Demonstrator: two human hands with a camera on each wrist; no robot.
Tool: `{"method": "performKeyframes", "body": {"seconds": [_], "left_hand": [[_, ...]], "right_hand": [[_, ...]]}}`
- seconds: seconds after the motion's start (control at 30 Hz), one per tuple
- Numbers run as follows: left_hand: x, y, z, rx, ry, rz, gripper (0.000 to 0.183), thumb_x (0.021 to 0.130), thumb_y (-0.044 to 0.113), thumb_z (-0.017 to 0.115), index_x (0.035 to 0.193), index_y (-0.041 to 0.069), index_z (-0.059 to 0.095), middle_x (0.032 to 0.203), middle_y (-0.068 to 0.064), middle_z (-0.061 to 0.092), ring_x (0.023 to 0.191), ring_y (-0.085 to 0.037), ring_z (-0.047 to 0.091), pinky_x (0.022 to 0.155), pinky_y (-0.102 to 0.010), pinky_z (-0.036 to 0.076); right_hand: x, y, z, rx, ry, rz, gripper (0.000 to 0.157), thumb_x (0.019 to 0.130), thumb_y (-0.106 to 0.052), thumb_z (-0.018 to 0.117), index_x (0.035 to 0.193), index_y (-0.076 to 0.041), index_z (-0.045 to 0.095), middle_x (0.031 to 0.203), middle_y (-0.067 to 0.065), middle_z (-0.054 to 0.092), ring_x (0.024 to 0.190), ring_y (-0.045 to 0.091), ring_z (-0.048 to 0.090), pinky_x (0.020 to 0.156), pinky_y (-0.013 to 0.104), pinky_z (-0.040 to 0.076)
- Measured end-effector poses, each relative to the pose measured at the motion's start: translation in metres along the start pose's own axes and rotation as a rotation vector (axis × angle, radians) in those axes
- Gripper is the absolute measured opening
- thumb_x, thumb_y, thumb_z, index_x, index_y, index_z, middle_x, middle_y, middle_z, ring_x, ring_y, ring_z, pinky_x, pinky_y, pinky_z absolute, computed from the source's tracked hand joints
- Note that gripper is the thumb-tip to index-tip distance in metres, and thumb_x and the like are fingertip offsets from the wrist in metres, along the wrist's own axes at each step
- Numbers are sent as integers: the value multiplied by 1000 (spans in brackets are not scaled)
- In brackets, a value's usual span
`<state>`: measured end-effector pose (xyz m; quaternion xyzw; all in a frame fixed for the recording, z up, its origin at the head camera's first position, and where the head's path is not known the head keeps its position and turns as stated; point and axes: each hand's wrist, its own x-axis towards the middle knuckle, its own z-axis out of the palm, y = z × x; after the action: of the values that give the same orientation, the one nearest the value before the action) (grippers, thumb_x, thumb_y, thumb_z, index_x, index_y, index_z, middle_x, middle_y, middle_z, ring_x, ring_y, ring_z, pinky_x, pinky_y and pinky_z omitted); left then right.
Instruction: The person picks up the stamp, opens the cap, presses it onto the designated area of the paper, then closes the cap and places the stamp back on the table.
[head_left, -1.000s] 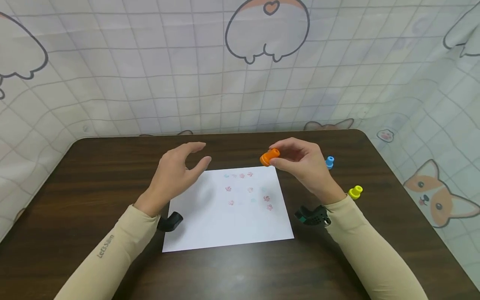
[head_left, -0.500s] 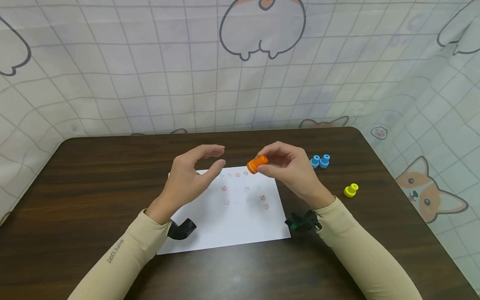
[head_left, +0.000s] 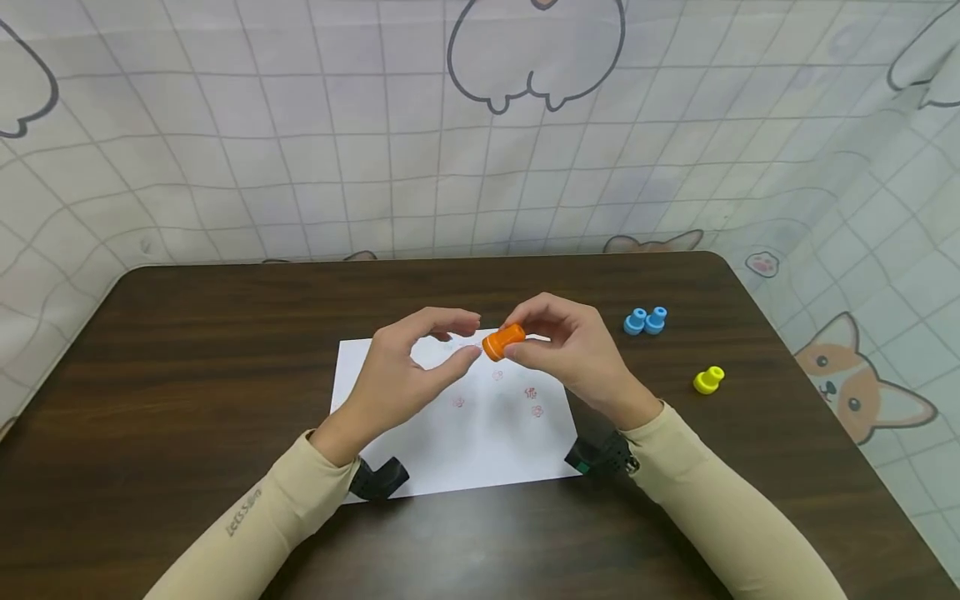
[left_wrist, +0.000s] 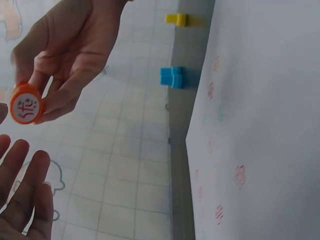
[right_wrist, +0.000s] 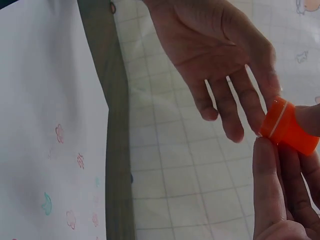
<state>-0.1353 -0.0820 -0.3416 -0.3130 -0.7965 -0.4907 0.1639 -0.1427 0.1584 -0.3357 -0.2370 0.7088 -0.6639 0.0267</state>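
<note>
An orange stamp (head_left: 503,342) is held above the paper, pinched between the thumb and fingers of my right hand (head_left: 573,350). Its round end, with a dark red mark on white, faces the camera in the left wrist view, where the stamp (left_wrist: 26,106) shows beside my left fingers. My left hand (head_left: 408,367) has its thumb and fingers spread apart, tips close to the stamp's round end. Whether they touch it I cannot tell. Below both hands lies the white sheet of paper (head_left: 480,450), printed with small red and faint green marks, some hidden by the hands.
Two blue stamps (head_left: 645,321) stand side by side on the right of the dark wooden table (head_left: 187,375). A yellow stamp (head_left: 708,380) stands nearer, at the right. Behind the table hangs a white checked cloth (head_left: 337,167) with cartoon dogs.
My right hand has carried the orange stamp left and slightly down, over the paper. The left hand has moved right to meet it. In the head view, both blue stamps have come fully into sight.
</note>
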Motion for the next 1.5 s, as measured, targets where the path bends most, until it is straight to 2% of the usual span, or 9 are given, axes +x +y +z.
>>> {"method": "performKeyframes", "body": {"seconds": [0.2, 0.5, 0.77, 1.03, 1.27, 1.5], "left_hand": [[-6, 4, 7, -55, 46, 18, 32, 85, 7, 83, 116, 11, 73, 107, -5, 78, 101, -14, 72, 89, -25, 58], [-6, 6, 13, -135, 54, 39, 39, 78, 4, 89, 113, 9, 72, 105, -4, 77, 97, -12, 72, 86, -24, 59], [-7, 6, 14, -183, 71, 28, 28, 79, 1, 87, 104, 6, 75, 102, -6, 77, 91, -10, 69, 84, -26, 61], [-7, 8, 13, -189, 89, 14, 28, 79, -1, 87, 104, 5, 78, 102, -7, 78, 92, -9, 68, 84, -19, 61], [-7, 8, 14, -249, 94, 5, 29, 79, -4, 85, 106, 2, 78, 104, -12, 78, 94, -10, 69, 85, -21, 61], [-7, 8, 13, -275, 98, 2, 28, 79, -5, 85, 105, 2, 78, 103, -12, 79, 94, -14, 71, 85, -22, 61]], "right_hand": [[-3, -1, 5, 6, -8, -5, 25, 88, 3, 77, 111, 4, 68, 106, -2, 71, 99, 21, 71, 81, 30, 66], [-5, -3, 8, -29, 0, -17, 27, 88, -1, 80, 112, 2, 69, 108, -3, 70, 103, 21, 71, 85, 32, 66], [-6, -4, 9, -16, 6, -25, 26, 88, 0, 78, 113, 2, 69, 108, -2, 71, 102, 22, 70, 87, 31, 65], [-6, -6, 11, -2, 17, -29, 27, 89, -2, 79, 113, 3, 68, 107, -3, 71, 101, 22, 69, 87, 30, 65], [-5, -7, 10, 2, 22, -66, 28, 89, -3, 80, 113, 6, 69, 107, -6, 73, 102, 21, 69, 90, 30, 64], [-7, -8, 11, 10, 24, -62, 30, 87, -2, 81, 113, 7, 69, 107, -7, 73, 102, 19, 69, 91, 31, 64]]}}
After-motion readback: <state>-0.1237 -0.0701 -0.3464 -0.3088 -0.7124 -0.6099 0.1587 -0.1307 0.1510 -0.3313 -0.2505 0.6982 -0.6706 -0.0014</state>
